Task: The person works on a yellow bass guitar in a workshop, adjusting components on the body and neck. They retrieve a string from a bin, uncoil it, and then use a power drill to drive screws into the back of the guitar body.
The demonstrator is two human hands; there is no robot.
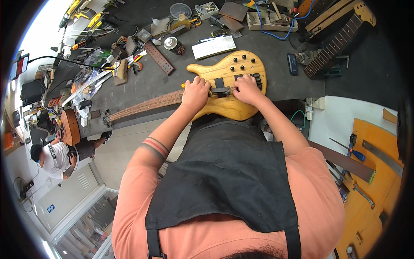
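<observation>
under both sets of fingers a wooden bass body [228, 86] is pinned on the bench; left hand [195, 91] lies curled, right hand [246, 89] is pinched at the black pickup [221, 91], probably being seated, steady pressure needed

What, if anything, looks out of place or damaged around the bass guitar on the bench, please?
Nothing looks damaged or spilled. The bass guitar lies flat under the left hand and right hand. Tools are heaped untidily at the bench's left end.
</observation>
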